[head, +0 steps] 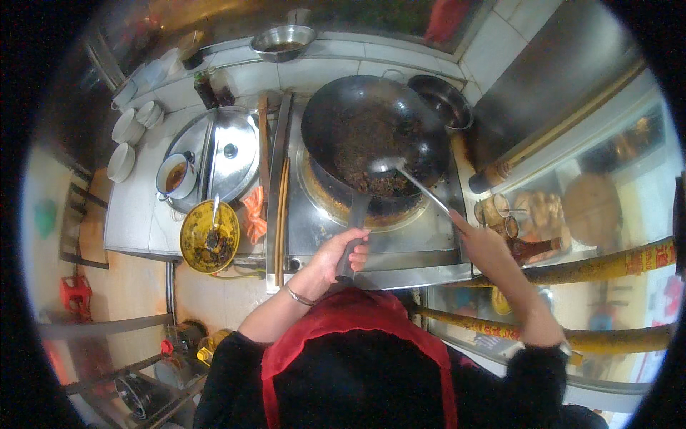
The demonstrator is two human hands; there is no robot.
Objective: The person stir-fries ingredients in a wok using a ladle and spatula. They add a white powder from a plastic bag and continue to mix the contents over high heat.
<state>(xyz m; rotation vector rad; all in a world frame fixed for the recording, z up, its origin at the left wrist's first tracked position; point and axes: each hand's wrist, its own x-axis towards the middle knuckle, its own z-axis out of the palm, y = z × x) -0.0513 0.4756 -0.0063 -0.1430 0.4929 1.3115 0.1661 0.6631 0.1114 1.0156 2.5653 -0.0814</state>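
Observation:
My left hand point(343, 254) is closed around the dark handle of a large black wok point(332, 118), which sits tilted over a round burner on a steel stove point(407, 241). Dark, crumbly food point(370, 150) covers the middle of the wok. My right hand point(471, 233) grips the brown handle end of a metal ladle point(387, 165). Its bowl rests in or just above the food, on the side of the wok nearer to me. A yellow bowl point(187, 236) with dark food remains and a spoon stands left of the stove.
Wooden chopsticks point(281, 220) lie along the stove's left edge. On the left counter are a round metal lid point(244, 145), an enamel pot point(185, 182) and white bowls point(122, 161). A dark pan point(445, 99) stands behind the wok; a metal basin point(284, 40) sits on the tiled ledge.

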